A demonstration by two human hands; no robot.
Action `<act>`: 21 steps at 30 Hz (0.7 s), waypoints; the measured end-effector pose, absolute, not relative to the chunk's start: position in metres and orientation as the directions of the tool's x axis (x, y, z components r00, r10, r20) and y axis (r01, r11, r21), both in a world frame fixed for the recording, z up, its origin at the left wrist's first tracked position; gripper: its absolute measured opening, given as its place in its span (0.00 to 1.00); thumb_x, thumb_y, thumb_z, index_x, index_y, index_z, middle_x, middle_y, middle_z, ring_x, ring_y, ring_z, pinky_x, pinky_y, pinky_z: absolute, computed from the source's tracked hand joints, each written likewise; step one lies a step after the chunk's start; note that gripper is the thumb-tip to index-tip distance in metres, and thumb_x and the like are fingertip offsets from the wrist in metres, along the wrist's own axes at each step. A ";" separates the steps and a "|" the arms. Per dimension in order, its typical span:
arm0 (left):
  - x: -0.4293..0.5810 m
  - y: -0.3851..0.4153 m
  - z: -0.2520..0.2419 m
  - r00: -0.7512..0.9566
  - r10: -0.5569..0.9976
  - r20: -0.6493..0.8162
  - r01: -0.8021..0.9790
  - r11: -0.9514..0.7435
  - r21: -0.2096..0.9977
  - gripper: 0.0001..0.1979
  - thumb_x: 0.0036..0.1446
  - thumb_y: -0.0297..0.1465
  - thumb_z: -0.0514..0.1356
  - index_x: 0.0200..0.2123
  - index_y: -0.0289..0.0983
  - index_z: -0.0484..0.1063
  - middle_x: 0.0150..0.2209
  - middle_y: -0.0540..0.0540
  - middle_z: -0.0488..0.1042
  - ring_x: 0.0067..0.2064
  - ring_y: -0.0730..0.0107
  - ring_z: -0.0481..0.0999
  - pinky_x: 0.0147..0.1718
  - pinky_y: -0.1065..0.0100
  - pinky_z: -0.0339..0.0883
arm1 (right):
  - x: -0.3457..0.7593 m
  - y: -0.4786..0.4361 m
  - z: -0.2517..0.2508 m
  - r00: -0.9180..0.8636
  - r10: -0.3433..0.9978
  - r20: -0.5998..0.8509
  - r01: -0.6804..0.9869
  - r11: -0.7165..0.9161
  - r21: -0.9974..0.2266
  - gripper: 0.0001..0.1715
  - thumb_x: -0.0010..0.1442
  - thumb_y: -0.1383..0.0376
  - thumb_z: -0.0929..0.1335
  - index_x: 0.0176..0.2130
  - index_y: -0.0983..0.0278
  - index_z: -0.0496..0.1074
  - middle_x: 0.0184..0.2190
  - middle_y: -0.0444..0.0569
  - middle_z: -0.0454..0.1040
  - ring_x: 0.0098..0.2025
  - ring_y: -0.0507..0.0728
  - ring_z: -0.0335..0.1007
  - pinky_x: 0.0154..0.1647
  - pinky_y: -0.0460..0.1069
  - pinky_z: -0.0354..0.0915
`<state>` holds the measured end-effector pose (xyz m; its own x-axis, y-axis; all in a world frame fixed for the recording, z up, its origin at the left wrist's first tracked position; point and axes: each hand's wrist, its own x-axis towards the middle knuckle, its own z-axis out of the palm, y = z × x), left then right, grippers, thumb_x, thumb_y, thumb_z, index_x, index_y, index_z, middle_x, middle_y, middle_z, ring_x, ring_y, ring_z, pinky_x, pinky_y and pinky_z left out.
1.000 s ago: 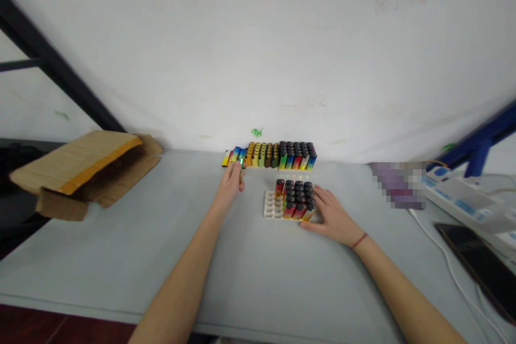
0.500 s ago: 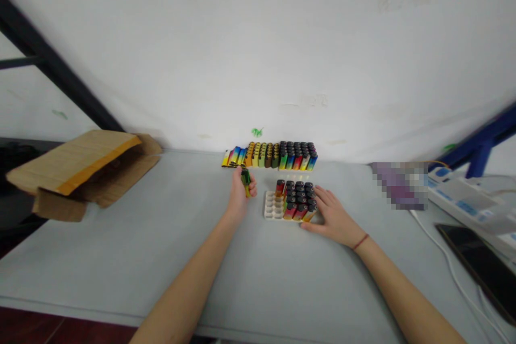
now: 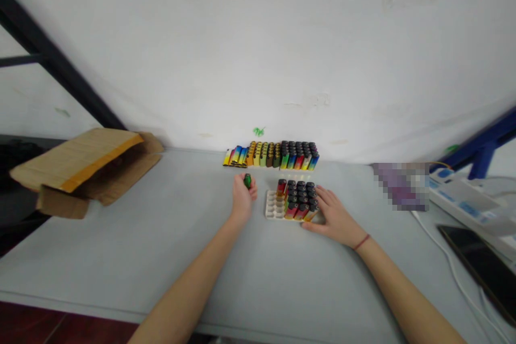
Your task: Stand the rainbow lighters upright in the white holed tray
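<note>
My left hand (image 3: 242, 200) is closed around a green lighter (image 3: 247, 180), whose top end shows above the fingers. It is just left of a white plastic tray (image 3: 275, 210) with round sockets. Black-topped lighters (image 3: 299, 200) stand upright in its right columns. One red lighter (image 3: 281, 188) stands in the back of the left part, with bare sockets in front of it. My right hand (image 3: 332, 216) spans the tray's right side, thumb at the front corner and fingers along the side and back. Its fingertips are partly hidden behind the lighters.
Against the wall are a block of black-topped lighters (image 3: 299, 156), rows of yellow and dark ones (image 3: 264, 155), and several lying colourful pieces (image 3: 235, 157). An opened cardboard box (image 3: 88, 166) is at left. A power strip (image 3: 467, 199), cable and dark phone (image 3: 479, 263) lie right.
My left hand has turned, so the green lighter shows mostly its end now instead of its length. My right hand and the tray have stayed in place.
</note>
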<state>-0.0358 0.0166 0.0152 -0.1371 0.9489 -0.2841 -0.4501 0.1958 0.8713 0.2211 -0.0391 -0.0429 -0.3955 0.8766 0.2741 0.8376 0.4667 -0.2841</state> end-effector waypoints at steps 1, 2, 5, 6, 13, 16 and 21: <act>-0.035 0.016 0.014 -0.146 0.948 -0.282 -0.445 0.192 0.875 0.21 0.62 0.38 0.44 0.17 0.39 0.54 0.12 0.57 0.48 0.14 0.79 0.44 0.13 0.78 0.39 | 0.221 -0.039 -0.043 -0.394 0.878 0.273 0.838 0.465 -0.285 0.51 0.56 0.36 0.67 0.63 0.68 0.64 0.65 0.67 0.63 0.67 0.75 0.56 0.66 0.72 0.55; -0.035 0.016 0.013 -0.153 0.948 -0.280 -0.440 0.188 0.878 0.21 0.62 0.38 0.44 0.18 0.39 0.54 0.12 0.57 0.48 0.14 0.79 0.45 0.13 0.78 0.39 | 0.221 -0.039 -0.043 -0.394 0.878 0.271 0.839 0.464 -0.284 0.51 0.56 0.36 0.67 0.64 0.68 0.63 0.64 0.67 0.63 0.67 0.75 0.56 0.66 0.71 0.55; -0.033 0.015 0.011 -0.161 0.946 -0.283 -0.441 0.188 0.878 0.21 0.63 0.38 0.45 0.18 0.39 0.55 0.13 0.57 0.48 0.14 0.80 0.45 0.14 0.78 0.40 | 0.221 -0.039 -0.043 -0.399 0.877 0.267 0.839 0.466 -0.279 0.52 0.56 0.36 0.67 0.63 0.69 0.64 0.64 0.68 0.63 0.67 0.75 0.56 0.66 0.72 0.55; -0.033 0.015 0.010 -0.159 0.945 -0.287 -0.444 0.192 0.875 0.21 0.63 0.38 0.45 0.18 0.39 0.55 0.13 0.57 0.48 0.14 0.80 0.45 0.14 0.77 0.40 | 0.221 -0.039 -0.043 -0.399 0.877 0.267 0.839 0.467 -0.279 0.51 0.56 0.36 0.67 0.63 0.69 0.64 0.64 0.69 0.63 0.67 0.75 0.56 0.66 0.72 0.55; -0.034 0.016 0.011 -0.157 0.938 -0.311 -0.460 0.209 0.863 0.24 0.64 0.45 0.46 0.18 0.39 0.55 0.13 0.58 0.47 0.14 0.80 0.45 0.13 0.77 0.40 | 0.222 -0.039 -0.046 -0.395 0.872 0.289 0.838 0.471 -0.275 0.50 0.57 0.37 0.67 0.64 0.66 0.63 0.64 0.67 0.63 0.67 0.75 0.56 0.65 0.73 0.54; -0.035 0.017 0.012 -0.145 0.934 -0.326 -0.452 0.230 0.862 0.23 0.64 0.43 0.46 0.18 0.39 0.54 0.13 0.57 0.47 0.14 0.80 0.45 0.13 0.77 0.39 | 0.223 -0.039 -0.046 -0.403 0.868 0.289 0.835 0.478 -0.273 0.50 0.57 0.36 0.67 0.63 0.68 0.64 0.64 0.68 0.63 0.67 0.75 0.56 0.65 0.72 0.55; -0.036 0.019 0.011 -0.176 0.939 -0.296 -0.428 0.197 0.882 0.20 0.62 0.39 0.45 0.18 0.39 0.55 0.13 0.57 0.48 0.14 0.80 0.45 0.13 0.77 0.39 | 0.223 -0.038 -0.044 -0.408 0.866 0.289 0.830 0.484 -0.279 0.50 0.57 0.36 0.67 0.63 0.67 0.64 0.64 0.68 0.63 0.67 0.75 0.56 0.65 0.72 0.55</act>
<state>-0.0362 0.0190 0.0105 -0.1763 0.9388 -0.2958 -0.4281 0.1975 0.8819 0.2227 -0.0382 -0.0443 -0.4078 0.8662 0.2888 0.8296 0.4836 -0.2789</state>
